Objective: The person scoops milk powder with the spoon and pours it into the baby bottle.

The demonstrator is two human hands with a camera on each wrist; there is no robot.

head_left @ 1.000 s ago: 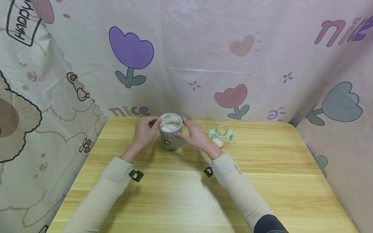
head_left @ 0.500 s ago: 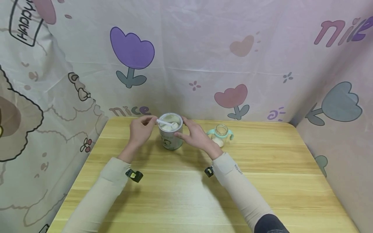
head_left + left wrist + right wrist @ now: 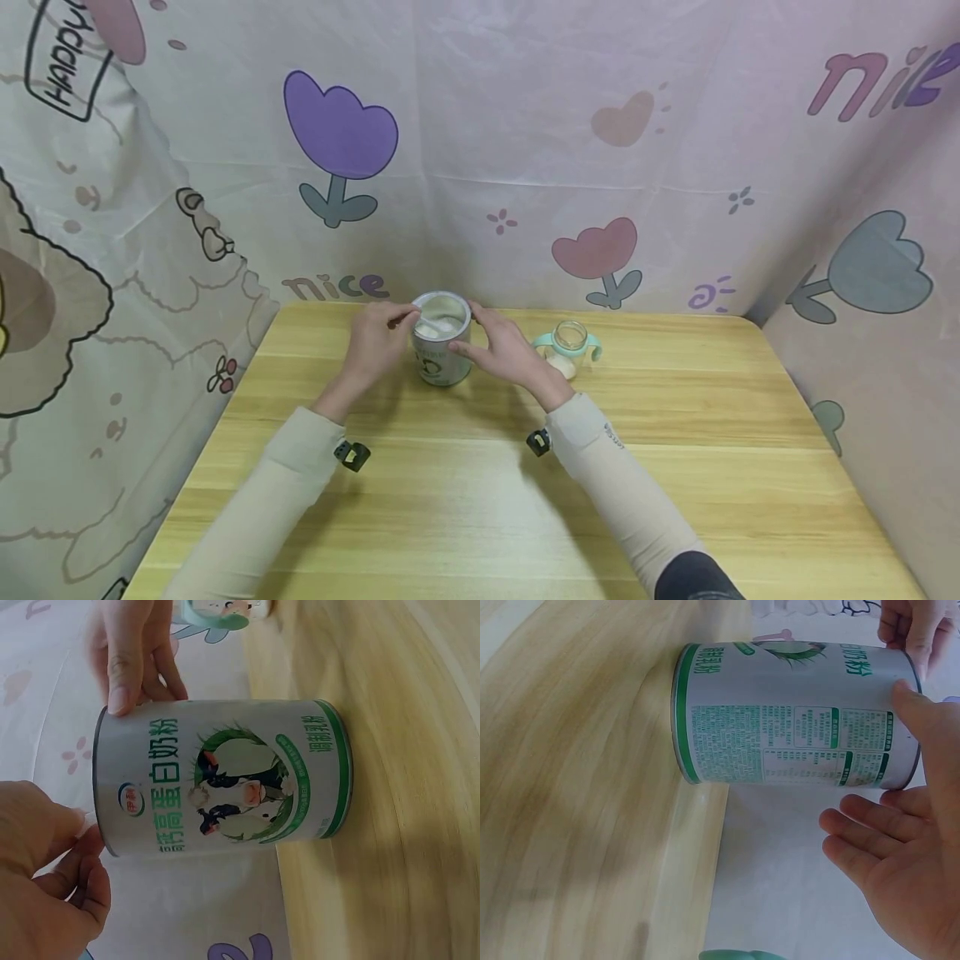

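A milk powder can (image 3: 441, 362), silver with green print and a cow picture, stands upright and uncovered near the table's far edge. White powder (image 3: 447, 327) shows inside. My left hand (image 3: 375, 342) pinches the handle of a white scoop (image 3: 430, 321) at the can's left rim; the scoop's bowl is down in the powder, hidden. On the other side, my right hand (image 3: 504, 346) holds the can near its top, thumb on the front and index finger behind. In the right wrist view the remaining fingers (image 3: 862, 832) extend off the can.
Just right of my right hand stands a lidless baby bottle (image 3: 572, 337) with mint-green handles and white powder in it. The wooden table (image 3: 480, 517) ends at a printed cloth backdrop (image 3: 480, 125) close behind the can. More cloth hangs at both sides.
Half a second ago the scoop lay higher and further left, its bowl heaped with powder. My left hand has since moved right, lowering it into the can. My right hand stays put.
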